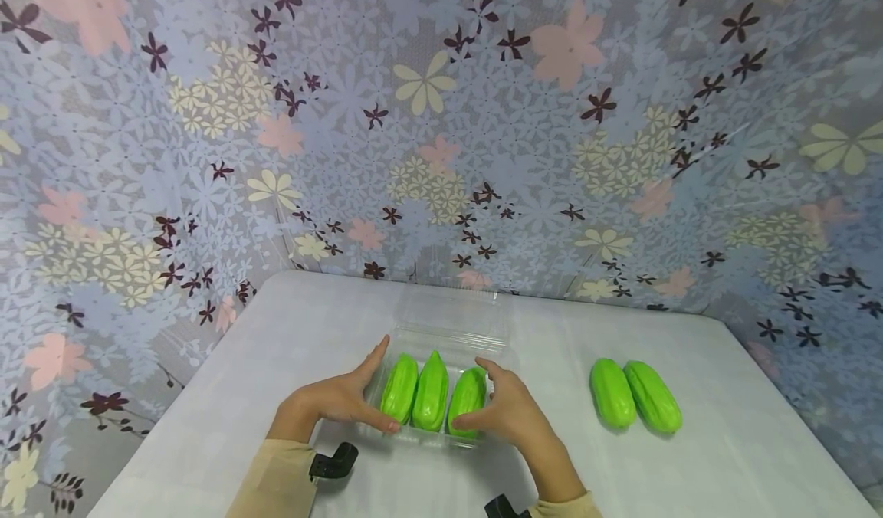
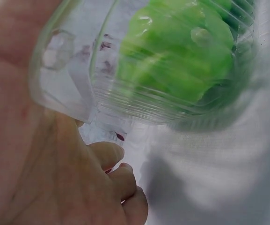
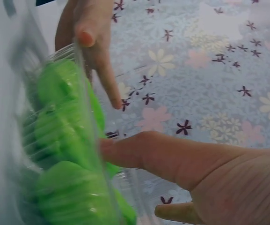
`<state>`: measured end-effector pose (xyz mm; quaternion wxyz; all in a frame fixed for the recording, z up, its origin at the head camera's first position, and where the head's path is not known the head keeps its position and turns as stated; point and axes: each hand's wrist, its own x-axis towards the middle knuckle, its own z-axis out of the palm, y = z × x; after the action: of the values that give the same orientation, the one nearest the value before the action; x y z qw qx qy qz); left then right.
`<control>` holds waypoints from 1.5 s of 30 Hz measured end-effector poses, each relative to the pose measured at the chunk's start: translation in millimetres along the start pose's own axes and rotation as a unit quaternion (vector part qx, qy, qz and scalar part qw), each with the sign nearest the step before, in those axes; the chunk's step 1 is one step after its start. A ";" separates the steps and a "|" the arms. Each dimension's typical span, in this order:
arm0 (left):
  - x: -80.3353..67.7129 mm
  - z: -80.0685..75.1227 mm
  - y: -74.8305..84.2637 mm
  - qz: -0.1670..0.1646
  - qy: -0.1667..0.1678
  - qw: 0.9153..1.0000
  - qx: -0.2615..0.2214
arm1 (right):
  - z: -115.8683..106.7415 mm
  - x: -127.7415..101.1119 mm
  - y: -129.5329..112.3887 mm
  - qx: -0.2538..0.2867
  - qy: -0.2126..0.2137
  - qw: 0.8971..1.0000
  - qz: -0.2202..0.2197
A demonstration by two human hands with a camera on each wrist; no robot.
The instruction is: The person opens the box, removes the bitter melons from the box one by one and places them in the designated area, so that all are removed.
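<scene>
A clear plastic container (image 1: pixel 441 440) lies on the table, its hinged lid (image 1: pixel 451 313) folded back behind it. Inside, three bright green ridged gourds stand side by side: a left one (image 1: pixel 399 391), a middle one (image 1: pixel 431 395) and a right one (image 1: pixel 471 389). My left hand (image 1: pixel 334 397) is at the container's left side, thumb toward the front corner and fingers stretched along the wall. Over the right side reaches my right hand (image 1: pixel 516 412), thumb and index finger spread across the right gourd's two ends. In the right wrist view, the straight right thumb (image 3: pixel 144 151) overlaps the rim.
Two more green gourds lie together on the right of the white table (image 1: pixel 331 311), one nearer (image 1: pixel 612 395) and one farther right (image 1: pixel 653 398). A floral cloth (image 1: pixel 441 158) hangs behind the table and at its sides. Black cameras sit on both wrists.
</scene>
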<state>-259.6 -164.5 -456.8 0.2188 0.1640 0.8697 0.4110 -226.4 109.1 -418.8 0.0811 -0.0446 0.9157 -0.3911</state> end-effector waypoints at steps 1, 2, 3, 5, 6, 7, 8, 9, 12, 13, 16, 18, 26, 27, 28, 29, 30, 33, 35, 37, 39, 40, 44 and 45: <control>0.1 0.1 0.3 0.000 0.000 1.000 0.001 | 1.6 0.7 0.6 -0.009 0.003 1.000 -0.001; 0.1 0.2 0.7 0.000 0.000 1.000 0.001 | 3.5 1.6 1.2 -0.018 0.005 1.000 -0.003; 0.2 0.3 1.0 -0.001 0.000 1.000 0.001 | 5.4 2.4 1.7 -0.025 0.006 1.000 -0.005; 0.2 0.5 1.6 -0.002 0.000 1.000 0.001 | 9.0 4.1 2.7 -0.038 0.005 0.999 -0.008; 0.2 0.6 1.9 -0.003 0.000 1.000 0.001 | 10.7 5.1 3.1 -0.038 0.004 0.999 -0.010; 0.3 0.7 2.2 -0.003 0.000 1.000 0.000 | 12.3 6.0 3.6 -0.041 0.003 0.999 -0.013; 0.3 0.8 2.3 -0.004 0.000 1.000 -0.001 | 13.5 6.8 3.9 -0.041 0.003 0.999 -0.015; 0.4 0.9 2.5 -0.004 -0.001 1.000 -0.002 | 14.4 7.2 4.0 -0.041 0.003 0.999 -0.017; 0.7 1.0 2.7 -0.003 -0.001 1.000 -0.004 | 15.8 8.3 4.7 -0.041 0.005 0.999 -0.024; 0.9 1.0 2.6 -0.002 -0.002 1.000 -0.004 | 15.9 8.5 5.1 -0.042 0.006 0.999 -0.026; 1.3 1.1 2.6 0.002 -0.003 1.000 -0.004 | 16.2 9.3 6.6 -0.042 0.009 0.999 -0.030; 1.6 1.2 2.7 0.005 -0.005 1.000 -0.003 | 16.7 10.0 7.7 -0.039 0.012 0.999 -0.028; 1.3 1.3 3.7 0.000 -0.004 1.000 0.002 | 16.8 11.0 8.2 -0.026 0.022 0.999 -0.010; 1.2 1.2 3.7 -0.001 -0.004 1.000 0.001 | 16.4 11.2 8.2 -0.026 0.022 0.999 -0.008; 1.1 1.1 3.5 -0.001 -0.004 1.000 0.001 | 15.7 11.2 8.0 -0.025 0.021 0.999 -0.009; 1.0 1.1 3.4 -0.002 -0.004 1.000 0.000 | 14.7 11.0 7.5 -0.024 0.020 0.999 -0.008; 0.9 1.0 3.2 -0.003 -0.004 1.000 0.000 | 14.0 11.0 7.4 -0.022 0.019 1.000 -0.007; 0.7 0.7 2.5 -0.003 -0.003 1.000 0.001 | 10.1 10.1 5.7 -0.002 0.013 1.000 -0.009; 0.6 0.5 2.2 -0.002 -0.002 1.000 0.001 | 7.4 9.5 4.7 0.018 0.008 1.000 -0.011; 0.6 0.5 1.8 -0.002 -0.001 1.000 0.002 | 4.9 8.9 3.6 0.038 0.003 0.999 -0.014; 0.5 0.5 1.6 -0.002 -0.001 1.000 0.001 | 3.0 8.3 2.6 0.049 0.002 0.999 -0.016; 0.5 0.6 1.6 -0.002 -0.001 1.000 0.001 | 2.3 7.9 2.0 0.052 0.002 0.998 -0.018; 0.7 0.9 1.3 -0.001 -0.002 1.000 -0.001 | 0.5 6.0 -0.1 0.066 0.005 0.998 -0.020; 0.8 1.0 1.2 -0.001 -0.001 1.000 -0.002 | 0.1 5.5 -0.4 0.069 0.007 0.997 -0.020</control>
<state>-259.6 -162.8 -456.5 0.2206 0.1637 0.8688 0.4120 -231.8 107.9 -419.2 0.0699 -0.0543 0.8860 -0.4551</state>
